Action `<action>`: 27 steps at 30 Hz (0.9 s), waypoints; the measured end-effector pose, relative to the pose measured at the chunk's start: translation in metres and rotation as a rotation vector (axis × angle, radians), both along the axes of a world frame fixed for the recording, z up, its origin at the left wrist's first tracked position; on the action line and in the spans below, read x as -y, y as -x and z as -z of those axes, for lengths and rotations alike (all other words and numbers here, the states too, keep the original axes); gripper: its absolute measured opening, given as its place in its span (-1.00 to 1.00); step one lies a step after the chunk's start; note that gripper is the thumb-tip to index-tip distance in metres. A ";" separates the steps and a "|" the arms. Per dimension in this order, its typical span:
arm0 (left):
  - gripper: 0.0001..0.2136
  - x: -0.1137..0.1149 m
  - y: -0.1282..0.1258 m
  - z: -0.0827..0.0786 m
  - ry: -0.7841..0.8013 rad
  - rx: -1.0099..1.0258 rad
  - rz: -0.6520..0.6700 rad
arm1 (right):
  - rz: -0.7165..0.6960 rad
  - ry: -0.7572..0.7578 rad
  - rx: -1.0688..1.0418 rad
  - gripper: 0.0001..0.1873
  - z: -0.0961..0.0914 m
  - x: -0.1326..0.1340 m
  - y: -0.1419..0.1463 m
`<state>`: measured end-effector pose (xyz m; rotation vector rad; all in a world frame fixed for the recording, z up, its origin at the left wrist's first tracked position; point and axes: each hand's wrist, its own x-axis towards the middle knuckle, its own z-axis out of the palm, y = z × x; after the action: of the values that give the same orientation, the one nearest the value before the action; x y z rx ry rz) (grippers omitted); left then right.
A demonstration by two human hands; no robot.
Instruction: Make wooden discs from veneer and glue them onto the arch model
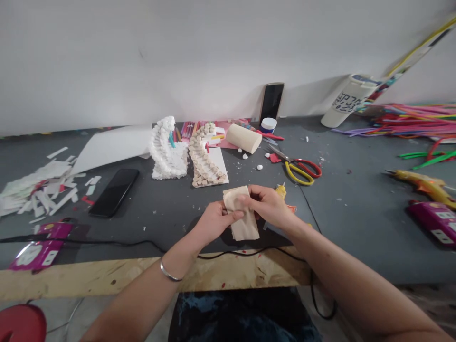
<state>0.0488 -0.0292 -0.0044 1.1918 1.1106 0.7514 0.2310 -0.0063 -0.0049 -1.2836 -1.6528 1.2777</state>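
White paper scraps (46,190) lie heaped at the far left of the grey tabletop (160,209), with a dark phone (114,192) flat just beside them. Next comes a fluffy white curved model (167,152), then another curved model covered in small tan discs (208,167), standing beyond the hands. The left hand (213,221) is partly closed, its thumb laid across the front of a folded cream strip (247,228) and its fingers mostly hidden behind. The strip is held up near the table's front edge, between both hands, below and nearer than a cream roll (244,138). The right hand (269,204) is also partly closed, pinching the strip's upper right part, thumb in front, other fingers largely out of sight. The step in hand looks like folding or smoothing this strip; it seems to call for an even thumb grip on both sides so the layers stay lined up, though whether anything sits inside the fold I cannot tell. Farther right are open scissors (299,172), a pale tumbler (351,102) and a yellow glue gun (423,184).
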 end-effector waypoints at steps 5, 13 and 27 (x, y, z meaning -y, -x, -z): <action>-0.65 0.002 -0.001 -0.001 0.017 0.060 0.039 | 0.123 -0.027 -0.025 -0.60 0.000 -0.003 -0.001; -0.66 0.001 0.001 -0.005 -0.138 0.187 -0.235 | 0.148 -0.022 -0.067 -0.65 0.000 -0.001 0.000; -0.82 -0.001 0.002 -0.004 -0.305 0.047 -0.365 | 0.093 -0.108 -0.124 -0.51 -0.005 0.005 0.002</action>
<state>0.0465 -0.0285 0.0000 1.2292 1.2193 1.2589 0.2291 -0.0113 0.0001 -1.1792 -1.5358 1.1719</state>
